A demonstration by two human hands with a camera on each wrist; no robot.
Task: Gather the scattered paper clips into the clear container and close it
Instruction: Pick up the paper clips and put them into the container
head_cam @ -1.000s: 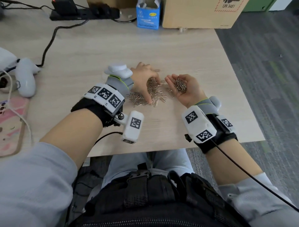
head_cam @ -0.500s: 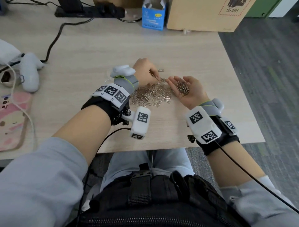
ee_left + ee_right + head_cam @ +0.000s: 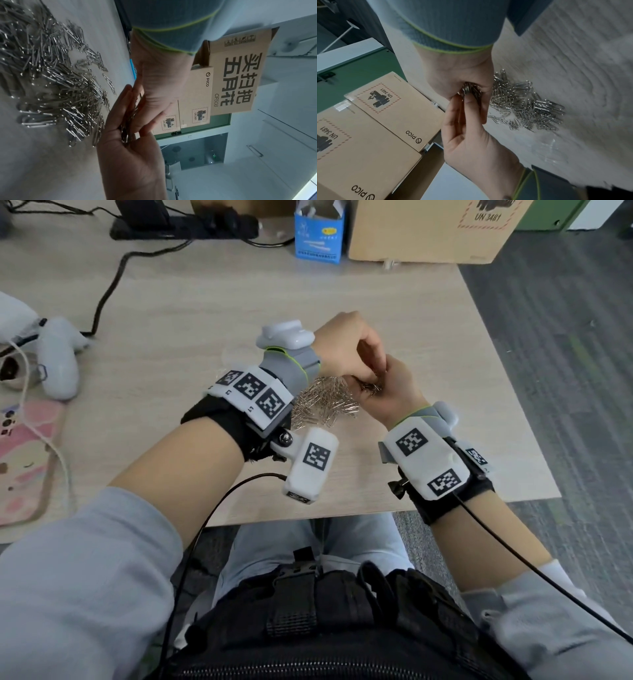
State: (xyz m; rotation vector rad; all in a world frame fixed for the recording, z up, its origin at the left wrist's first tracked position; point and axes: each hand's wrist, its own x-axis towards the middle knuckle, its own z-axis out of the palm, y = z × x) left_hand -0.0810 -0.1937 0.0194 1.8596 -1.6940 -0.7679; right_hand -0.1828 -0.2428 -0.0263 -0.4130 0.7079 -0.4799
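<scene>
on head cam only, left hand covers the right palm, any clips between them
Observer: Yes. The right wrist view shows a bunch of paper clips gripped in the left hand, against the fingertips of the right hand.
Operator: wrist rig hides the pile, one heap?
Observer: In the left wrist view the pile is one heap with a few strays at its edge.
Operator: container?
Observer: The right wrist view shows a blurred clear thing on the table beside the pile.
</scene>
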